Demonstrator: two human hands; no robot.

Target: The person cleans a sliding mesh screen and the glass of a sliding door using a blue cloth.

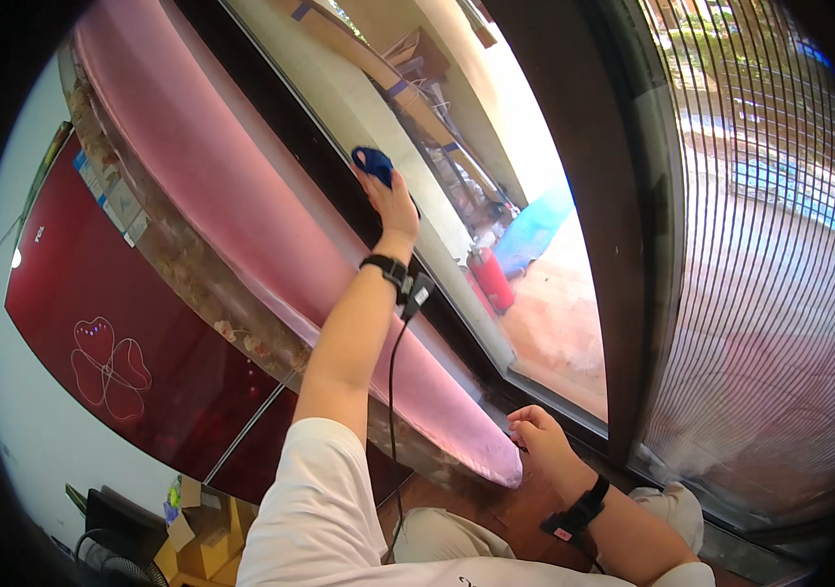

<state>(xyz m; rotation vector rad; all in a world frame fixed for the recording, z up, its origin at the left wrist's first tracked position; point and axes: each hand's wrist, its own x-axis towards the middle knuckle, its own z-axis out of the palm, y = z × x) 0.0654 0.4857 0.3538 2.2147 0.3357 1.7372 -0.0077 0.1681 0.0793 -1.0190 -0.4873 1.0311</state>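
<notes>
My left hand [392, 209] is stretched up along the dark window frame [322, 158], pressing a dark blue cloth [373, 165] to the glass door or window pane beside it. The cloth bunches past my fingertips. Lower down, my right hand [544, 444] hovers with bent fingers by the hem of a pink curtain [278, 242], near the pane's bottom corner. Whether it grips anything is unclear; a small dark spot shows under the fingers. Each wrist wears a black strap with a device, and a black cable [392, 396] runs down from the left one.
A floral curtain border [234, 334] lines the pink cloth. To the left stands a dark red TCL refrigerator [124, 315]. A ribbed screen panel [762, 293] is on the right. Cardboard boxes [204, 539] sit lower left. Through the glass show a red cylinder [489, 279] and a blue sheet [535, 231].
</notes>
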